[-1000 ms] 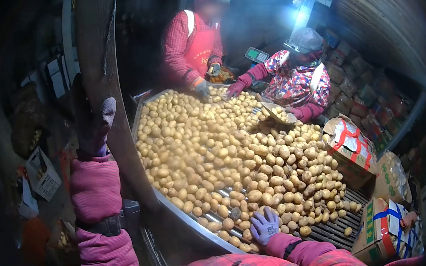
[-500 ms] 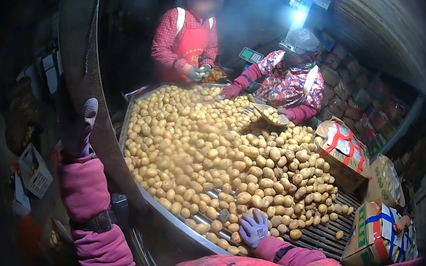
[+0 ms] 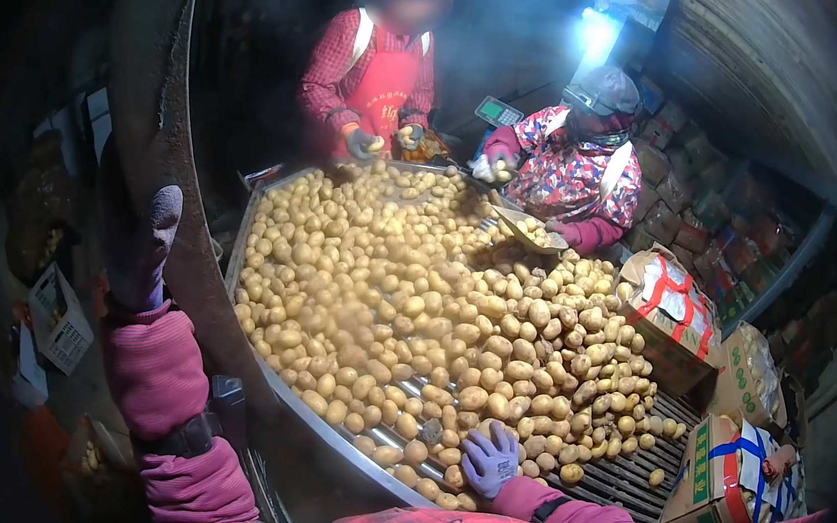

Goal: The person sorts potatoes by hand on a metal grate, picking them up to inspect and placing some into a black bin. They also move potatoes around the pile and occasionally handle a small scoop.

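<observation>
Many potatoes [image 3: 361, 286] cover a metal-edged sorting table [image 3: 319, 429] with steel rollers. My right hand [image 3: 491, 460], in a pale purple glove, lies palm down against the potatoes at the near edge, fingers spread and grasping nothing. Just above it sits a dark, dirt-coloured lump [image 3: 432, 431] among the potatoes. My left hand [image 3: 157, 243], gloved the same way, is raised at the left beside a dark metal beam [image 3: 171, 114]. Its thumb or a finger points up along the beam; the other fingers are lost in shadow.
Across the table a person in a red apron [image 3: 387, 92] holds potatoes. Another person in a patterned jacket [image 3: 559, 167] has potatoes in one hand, beside a scoop [image 3: 531, 231]. Strapped cartons [image 3: 673, 315] line the right side; slats [image 3: 632, 476] lie near them. A white crate [image 3: 61, 319] stands left.
The patterned-jacket person's hand has drawn back from the pile with potatoes. The aproned person's hands have moved apart. My right hand stays against the potatoes; the view has shifted slightly.
</observation>
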Demonstrator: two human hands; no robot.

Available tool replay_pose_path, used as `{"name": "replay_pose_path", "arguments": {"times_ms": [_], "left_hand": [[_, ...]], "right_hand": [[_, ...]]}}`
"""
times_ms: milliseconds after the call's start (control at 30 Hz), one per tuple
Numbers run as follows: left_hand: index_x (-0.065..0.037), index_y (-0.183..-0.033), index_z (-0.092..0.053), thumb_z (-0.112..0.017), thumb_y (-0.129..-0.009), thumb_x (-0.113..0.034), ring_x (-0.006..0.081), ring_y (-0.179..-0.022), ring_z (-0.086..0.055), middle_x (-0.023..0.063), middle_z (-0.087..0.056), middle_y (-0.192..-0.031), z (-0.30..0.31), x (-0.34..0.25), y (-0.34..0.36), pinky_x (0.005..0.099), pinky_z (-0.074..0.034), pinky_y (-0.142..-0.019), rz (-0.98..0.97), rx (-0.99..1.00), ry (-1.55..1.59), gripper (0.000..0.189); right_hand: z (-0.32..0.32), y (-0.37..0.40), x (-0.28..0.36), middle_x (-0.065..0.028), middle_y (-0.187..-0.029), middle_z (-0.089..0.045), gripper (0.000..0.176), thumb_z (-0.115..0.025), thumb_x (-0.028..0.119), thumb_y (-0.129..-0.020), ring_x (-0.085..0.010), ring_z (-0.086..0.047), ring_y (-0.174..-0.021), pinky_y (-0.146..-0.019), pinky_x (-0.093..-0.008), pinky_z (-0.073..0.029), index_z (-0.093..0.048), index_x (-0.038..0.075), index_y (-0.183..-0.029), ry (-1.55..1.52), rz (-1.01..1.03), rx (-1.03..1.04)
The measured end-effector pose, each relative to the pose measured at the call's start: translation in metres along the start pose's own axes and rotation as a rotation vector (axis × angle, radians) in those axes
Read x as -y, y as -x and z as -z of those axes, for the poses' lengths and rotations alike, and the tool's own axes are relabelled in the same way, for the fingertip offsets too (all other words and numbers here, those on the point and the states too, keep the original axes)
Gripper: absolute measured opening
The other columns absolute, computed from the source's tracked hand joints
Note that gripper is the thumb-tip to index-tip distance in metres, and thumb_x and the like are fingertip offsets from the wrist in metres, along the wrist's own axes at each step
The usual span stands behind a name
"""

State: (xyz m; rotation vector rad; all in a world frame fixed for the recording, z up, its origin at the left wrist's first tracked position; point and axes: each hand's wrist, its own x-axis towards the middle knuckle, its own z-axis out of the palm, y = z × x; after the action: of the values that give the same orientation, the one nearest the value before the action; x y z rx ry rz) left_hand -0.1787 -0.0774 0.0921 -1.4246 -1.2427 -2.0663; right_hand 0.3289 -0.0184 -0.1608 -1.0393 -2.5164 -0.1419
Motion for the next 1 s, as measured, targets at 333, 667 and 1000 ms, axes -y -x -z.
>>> {"name": "replay_pose_path", "arguments": {"times_ms": [333, 667, 1000], "left_hand": [[-0.002, -0.144, -0.032, -0.063, -0.081, -0.013, 0.0173, -0.125, -0.041, 0.0086, -0.043, -0.136, 0.001, -0.001, -0.001, 0.0307, -0.034, -0.103, 0.059, 0.021, 0.113, 0.071], [-0.002, -0.145, -0.031, -0.063, -0.080, -0.010, 0.0190, -0.126, -0.041, 0.0095, -0.042, -0.138, 0.006, 0.003, 0.007, 0.0325, -0.034, -0.104, 0.154, -0.068, 0.118, 0.072], [-0.003, -0.146, -0.029, -0.062, -0.079, -0.009, 0.0200, -0.128, -0.040, 0.0103, -0.040, -0.140, -0.001, -0.002, 0.013, 0.0341, -0.034, -0.105, 0.226, -0.148, 0.191, 0.074]], "right_hand": [[-0.004, 0.002, -0.004, -0.0034, -0.121, -0.059, 0.034, -0.065, 0.026, -0.078, -0.0411, -0.042, -0.122, -0.099, -0.0563, -0.031, -0.065, 0.018, -0.110, -0.016, 0.024, 0.012], [-0.002, -0.001, -0.002, -0.0026, -0.114, -0.062, 0.028, -0.066, 0.026, -0.076, -0.0387, -0.047, -0.116, -0.096, -0.0541, -0.033, -0.068, 0.014, -0.102, 0.003, 0.037, -0.047], [0.003, -0.002, 0.003, -0.0004, -0.120, -0.060, 0.034, -0.066, 0.027, -0.076, -0.0392, -0.042, -0.123, -0.100, -0.0556, -0.030, -0.066, 0.019, -0.109, 0.014, 0.020, 0.009]]}}
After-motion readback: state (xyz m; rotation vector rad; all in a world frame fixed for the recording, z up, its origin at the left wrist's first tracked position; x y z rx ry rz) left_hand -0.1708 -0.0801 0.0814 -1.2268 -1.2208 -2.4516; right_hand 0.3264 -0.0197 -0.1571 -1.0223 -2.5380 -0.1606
